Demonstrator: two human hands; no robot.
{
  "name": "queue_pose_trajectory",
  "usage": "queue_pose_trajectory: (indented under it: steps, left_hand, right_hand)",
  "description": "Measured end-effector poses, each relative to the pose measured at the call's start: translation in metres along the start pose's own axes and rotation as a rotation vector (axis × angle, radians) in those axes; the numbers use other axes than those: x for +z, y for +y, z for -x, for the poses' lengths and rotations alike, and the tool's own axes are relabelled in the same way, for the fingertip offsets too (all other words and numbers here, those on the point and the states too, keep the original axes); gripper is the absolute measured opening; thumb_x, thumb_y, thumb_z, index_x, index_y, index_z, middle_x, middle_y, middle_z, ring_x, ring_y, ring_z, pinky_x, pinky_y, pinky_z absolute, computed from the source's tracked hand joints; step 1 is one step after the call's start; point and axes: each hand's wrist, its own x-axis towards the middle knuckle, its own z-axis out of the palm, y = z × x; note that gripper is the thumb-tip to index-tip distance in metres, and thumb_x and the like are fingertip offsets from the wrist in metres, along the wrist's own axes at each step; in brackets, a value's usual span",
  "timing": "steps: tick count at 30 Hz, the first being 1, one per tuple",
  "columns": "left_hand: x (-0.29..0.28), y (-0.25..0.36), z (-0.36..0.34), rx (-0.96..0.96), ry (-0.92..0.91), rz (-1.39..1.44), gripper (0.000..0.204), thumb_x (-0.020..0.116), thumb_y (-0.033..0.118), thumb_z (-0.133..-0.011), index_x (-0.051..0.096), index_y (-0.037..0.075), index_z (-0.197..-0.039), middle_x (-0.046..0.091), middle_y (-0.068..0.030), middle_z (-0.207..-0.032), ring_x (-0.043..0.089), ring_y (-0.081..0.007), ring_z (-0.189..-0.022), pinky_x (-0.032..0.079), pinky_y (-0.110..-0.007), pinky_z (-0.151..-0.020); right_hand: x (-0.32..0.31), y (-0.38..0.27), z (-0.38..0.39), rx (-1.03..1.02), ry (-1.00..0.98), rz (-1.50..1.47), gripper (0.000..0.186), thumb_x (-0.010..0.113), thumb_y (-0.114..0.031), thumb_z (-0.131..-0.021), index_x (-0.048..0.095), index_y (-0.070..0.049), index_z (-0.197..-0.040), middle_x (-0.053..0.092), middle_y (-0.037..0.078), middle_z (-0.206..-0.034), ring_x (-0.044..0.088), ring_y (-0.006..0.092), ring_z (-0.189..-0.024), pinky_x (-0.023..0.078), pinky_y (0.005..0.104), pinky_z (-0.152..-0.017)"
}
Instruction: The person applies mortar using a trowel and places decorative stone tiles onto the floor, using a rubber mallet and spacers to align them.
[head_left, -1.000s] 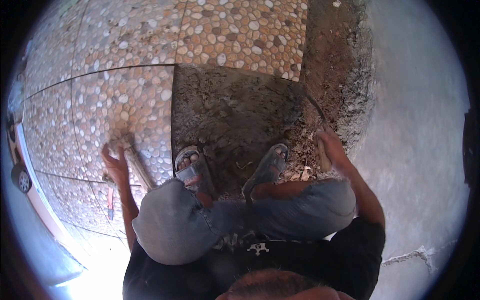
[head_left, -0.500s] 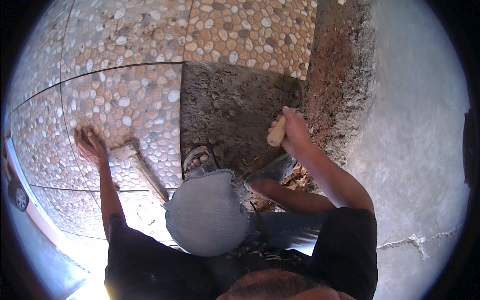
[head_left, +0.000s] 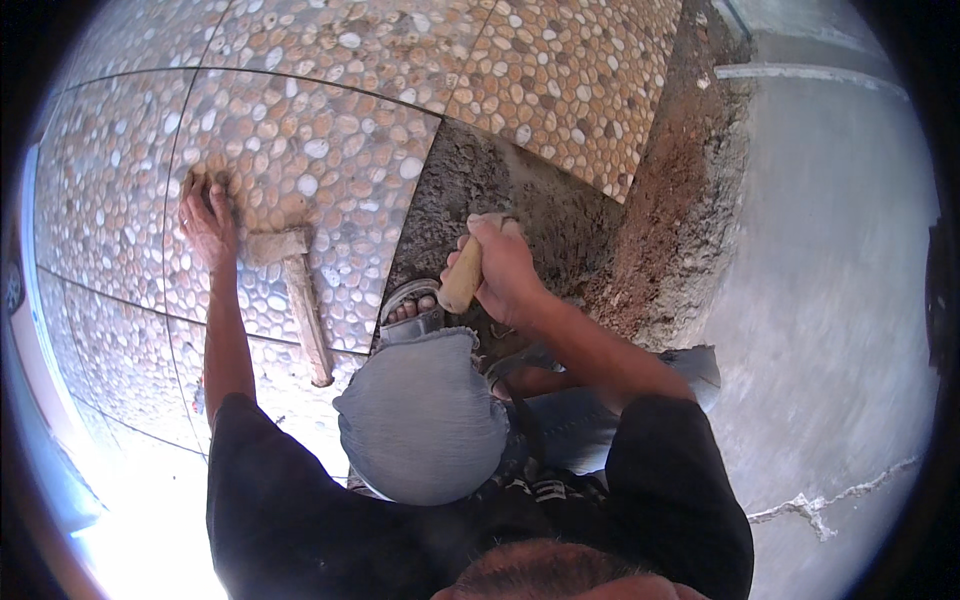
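Note:
My left hand (head_left: 208,225) rests on a pebble-patterned tile (head_left: 340,160), fingers stretched out over a brownish smear. Just right of it, a mud-caked hammer (head_left: 303,300) lies with its handle toward me. My right hand (head_left: 503,268) is closed round the pale wooden handle of a trowel (head_left: 461,280); the hand hides most of its blade. Beneath that hand is a bed of wet grey mortar (head_left: 560,190) in the gap between tiles. My sandalled foot (head_left: 410,310) stands at the tile's edge.
More pebble tiles (head_left: 570,75) border the mortar on the far side. A strip of rough reddish soil (head_left: 645,250) runs along the right, beside a smooth grey concrete slab (head_left: 830,270) with a crack (head_left: 810,508). My bent knee (head_left: 425,420) rises between my arms.
My view has turned, tilting the tiles. My right hand has drawn the trowel from the right side of the mortar leftward, close to my foot. My left hand stays beside the hammer.

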Motion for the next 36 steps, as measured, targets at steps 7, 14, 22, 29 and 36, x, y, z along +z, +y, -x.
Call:
queue_pose_trajectory:
  steps: [7, 14, 22, 29, 36]
  left_hand:
    - [-0.003, 0.005, 0.000, -0.036, -0.022, -0.005, 0.047, 0.045, 0.042, -0.101, 0.054, 0.005, -0.128, 0.049, -0.0122, -0.141, 0.043, -0.0300, -0.130, 0.028, -0.047, -0.108]
    - [0.000, 0.002, 0.001, 0.002, 0.006, -0.033, 0.046, 0.045, 0.040, -0.101, 0.052, 0.004, -0.129, 0.050, -0.0134, -0.138, 0.044, -0.0303, -0.130, 0.026, -0.047, -0.109]
    - [0.000, 0.002, 0.001, -0.007, 0.011, -0.013, 0.044, 0.047, 0.038, -0.100, 0.052, 0.005, -0.129, 0.051, -0.0140, -0.137, 0.044, -0.0304, -0.129, 0.027, -0.046, -0.109]
    - [0.000, 0.002, 0.001, -0.035, 0.012, -0.049, 0.043, 0.050, 0.038, -0.099, 0.052, 0.007, -0.129, 0.052, -0.0113, -0.136, 0.045, -0.0286, -0.129, 0.026, -0.046, -0.110]
    - [-0.003, 0.004, 0.002, -0.051, 0.007, -0.074, 0.039, 0.051, 0.035, -0.098, 0.053, 0.007, -0.125, 0.051, -0.0118, -0.137, 0.046, -0.0288, -0.128, 0.029, -0.045, -0.109]
  right_hand:
    - [-0.043, 0.008, 0.037, 0.001, -0.024, 0.254, 0.022, 0.052, -0.021, -0.097, 0.039, -0.013, -0.113, 0.050, 0.007, -0.087, 0.055, 0.0184, -0.065, 0.052, 0.0370, -0.055]
    - [-0.087, -0.001, -0.002, -0.146, 0.228, -0.171, 0.019, 0.051, -0.023, -0.098, 0.039, -0.009, -0.104, 0.051, 0.008, -0.088, 0.055, 0.0209, -0.071, 0.052, 0.0401, -0.060]
    - [0.035, 0.022, -0.018, -0.059, -0.197, -0.237, 0.019, 0.052, -0.020, -0.098, 0.042, -0.005, -0.104, 0.050, 0.010, -0.090, 0.056, 0.0250, -0.076, 0.054, 0.0505, -0.074]
    - [0.013, 0.018, 0.001, -0.025, -0.076, 0.033, 0.026, 0.055, -0.023, -0.095, 0.039, -0.011, -0.111, 0.049, 0.010, -0.091, 0.056, 0.0250, -0.070, 0.053, 0.0446, -0.057]
    - [-0.102, 0.004, 0.009, -0.155, -0.135, 0.904, 0.033, 0.056, -0.022, -0.094, 0.045, -0.009, -0.122, 0.054, 0.006, -0.085, 0.054, 0.0144, -0.056, 0.047, 0.0316, -0.049]
